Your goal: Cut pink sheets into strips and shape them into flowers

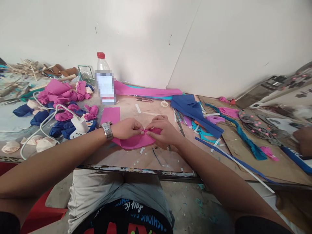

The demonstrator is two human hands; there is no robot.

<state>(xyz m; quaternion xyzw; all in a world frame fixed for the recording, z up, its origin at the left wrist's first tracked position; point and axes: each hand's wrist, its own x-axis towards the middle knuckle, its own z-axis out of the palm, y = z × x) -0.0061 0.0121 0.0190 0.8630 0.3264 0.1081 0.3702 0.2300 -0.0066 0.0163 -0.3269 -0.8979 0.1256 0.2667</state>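
A strip of pink fabric (134,143) hangs in a curve between my hands, just above the table near its front edge. My left hand (128,128), with a metal watch (107,130) on the wrist, pinches the strip's upper edge between thumb and fingers. Close beside it, my right hand (162,128) pinches the same edge from the other side, the two thumbs almost touching. What lies between the fingertips is mostly hidden. Behind my left wrist, a flat pink piece (110,115) lies on the table.
Rolled pink and navy pieces (60,94) and a white cable (40,128) crowd the left. A bottle with a red cap (100,56) stands at the back. Tape (164,104) and a cutter (144,100) lie beyond my hands. Navy fabric (195,112) and a co-worker's hand (303,139) are right.
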